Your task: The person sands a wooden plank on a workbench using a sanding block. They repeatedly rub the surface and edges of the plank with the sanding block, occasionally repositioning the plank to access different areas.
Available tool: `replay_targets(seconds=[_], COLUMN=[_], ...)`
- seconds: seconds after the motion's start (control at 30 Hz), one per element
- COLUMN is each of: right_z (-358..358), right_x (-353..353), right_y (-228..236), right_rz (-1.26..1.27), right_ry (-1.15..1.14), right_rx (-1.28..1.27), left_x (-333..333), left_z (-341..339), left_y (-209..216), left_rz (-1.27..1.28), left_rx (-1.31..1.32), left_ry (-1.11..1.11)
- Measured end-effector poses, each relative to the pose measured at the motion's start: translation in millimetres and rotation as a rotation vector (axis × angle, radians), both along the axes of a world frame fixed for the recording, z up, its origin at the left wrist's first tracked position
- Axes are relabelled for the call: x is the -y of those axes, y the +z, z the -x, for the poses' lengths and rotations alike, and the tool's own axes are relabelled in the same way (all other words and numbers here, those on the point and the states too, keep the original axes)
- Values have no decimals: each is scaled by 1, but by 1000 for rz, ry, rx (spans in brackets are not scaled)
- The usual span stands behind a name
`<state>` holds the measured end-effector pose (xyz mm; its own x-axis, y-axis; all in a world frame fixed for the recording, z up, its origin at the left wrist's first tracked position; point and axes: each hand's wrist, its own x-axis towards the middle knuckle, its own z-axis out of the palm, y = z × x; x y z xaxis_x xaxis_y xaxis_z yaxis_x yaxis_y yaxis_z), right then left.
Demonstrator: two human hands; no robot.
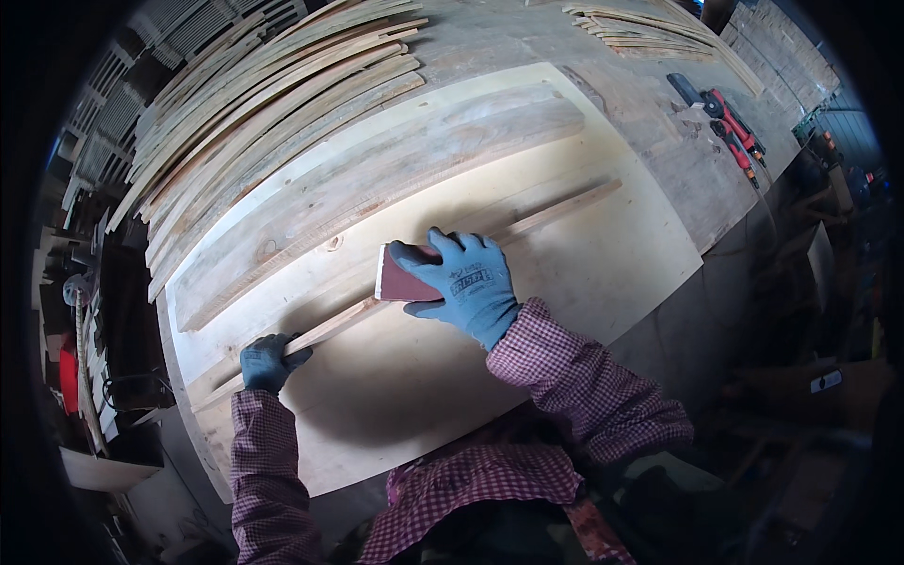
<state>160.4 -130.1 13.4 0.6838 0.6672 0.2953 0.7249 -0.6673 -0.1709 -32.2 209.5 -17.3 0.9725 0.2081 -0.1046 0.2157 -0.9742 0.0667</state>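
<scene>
A narrow wooden strip (337,323) runs at a slant across the pale plywood sheet (626,250). My left hand (267,363), in a blue-grey work glove, is closed around the strip near its left end. My right hand (469,287), gloved alike, grips a dark red sanding block (403,276) by its sides. The block rests over the middle of the strip, which passes out of sight beneath it and the hand. Beyond the strip lies a wide wooden plank (395,174) with a rough near edge.
Many thin wooden slats (282,104) are piled at the far left of the table. A smaller pile of slats (640,36) lies at the far right. Red and black power tools (733,127) sit near the table's right edge, with a cable hanging off it.
</scene>
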Motion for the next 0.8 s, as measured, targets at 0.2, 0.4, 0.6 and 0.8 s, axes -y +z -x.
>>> replay_targets(seconds=[0.2,0.4,0.6,0.8], right_z=[-107,-91,4,-97], right_x=[136,110,-23,82], right_y=[-20,-29,-9,0], right_rz=[121,45,-82,96], right_ry=[-614,-567,216,194], right_rx=[49,55,40,44], left_x=[0,0,1,1], left_z=[1,-4,-2,1], left_y=[-7,-7,-5,-5], left_rz=[36,0,19,18], left_rx=[23,-14,4,28], left_ry=[-3,7,14,8])
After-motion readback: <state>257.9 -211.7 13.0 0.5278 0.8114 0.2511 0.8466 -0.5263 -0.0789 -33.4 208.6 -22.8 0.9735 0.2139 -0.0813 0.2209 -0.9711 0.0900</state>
